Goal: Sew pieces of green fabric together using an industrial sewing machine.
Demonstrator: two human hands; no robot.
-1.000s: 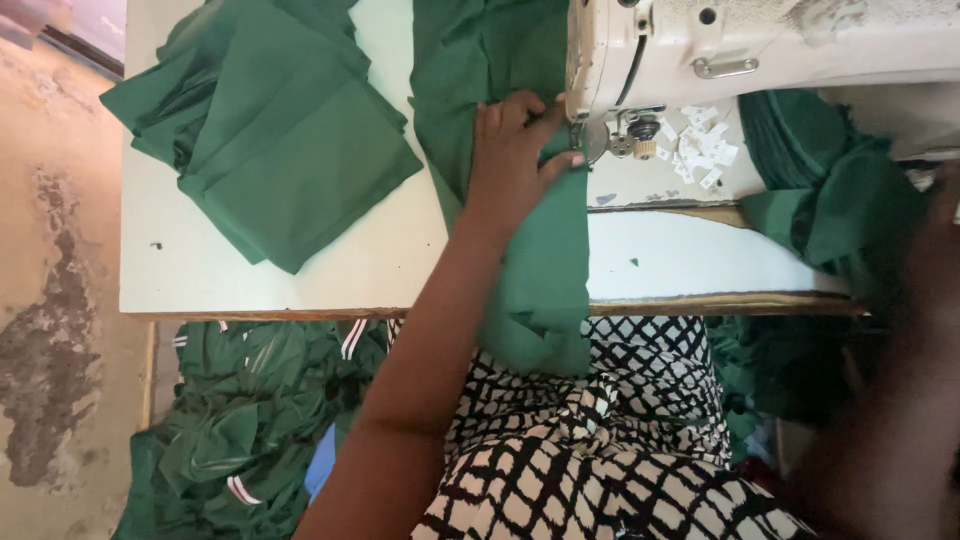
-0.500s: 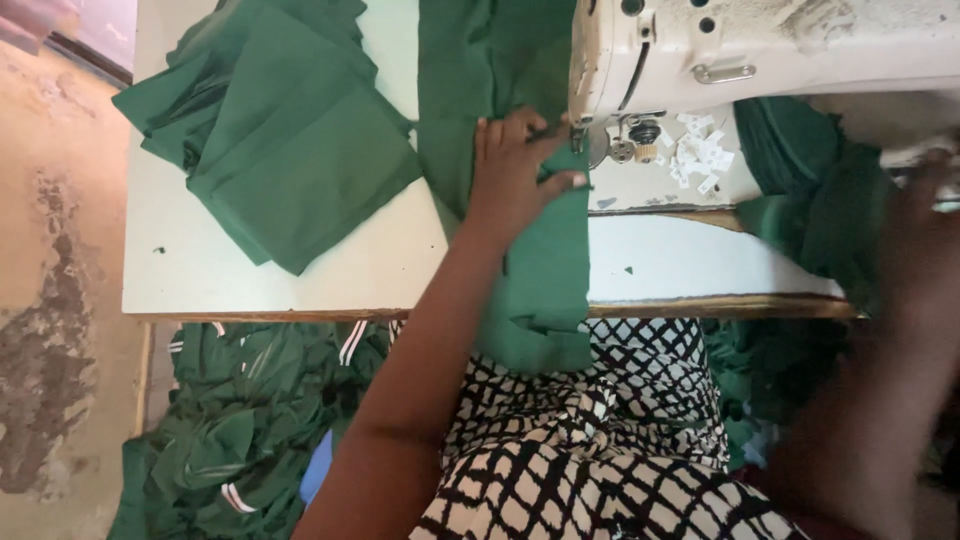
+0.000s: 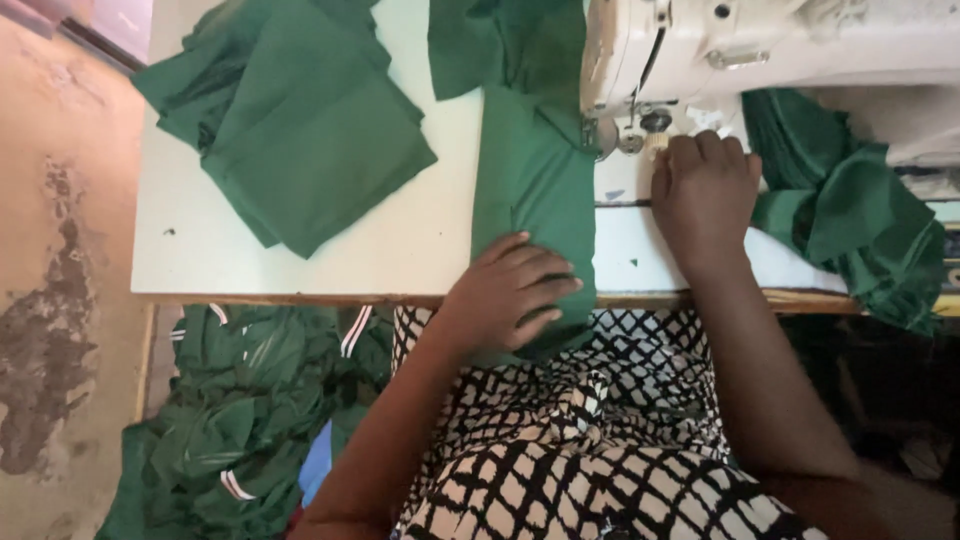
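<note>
Hands number two, both ours: our left hand [image 3: 510, 295] lies flat at six o'clock with its fingers [image 3: 545, 288] spread narrow, pressing on the green cloth strip [image 3: 535, 190], and our right hand [image 3: 705, 190] sits at three o'clock, fingers curled loosely on the machine bed, gripping nothing that we can see. We count one sewing machine [image 3: 760, 45], white, at one o'clock, its needle end just above the strip's upper part.

That strip is plain dark green, folded lengthwise, and runs from under the machine head at twelve o'clock down over the near edge of the pale surface [image 3: 400, 240] into our lap.

One folded green pile [image 3: 300, 140] lies at ten o'clock on the surface, well apart from the strip. Another green bundle [image 3: 850, 220] hangs at three o'clock beside the right hand. A heap of green garments with white stripes [image 3: 240, 420] rests on the floor at eight o'clock. Our checked black-and-white dress [image 3: 590, 450] hides the strip's lower end.
</note>
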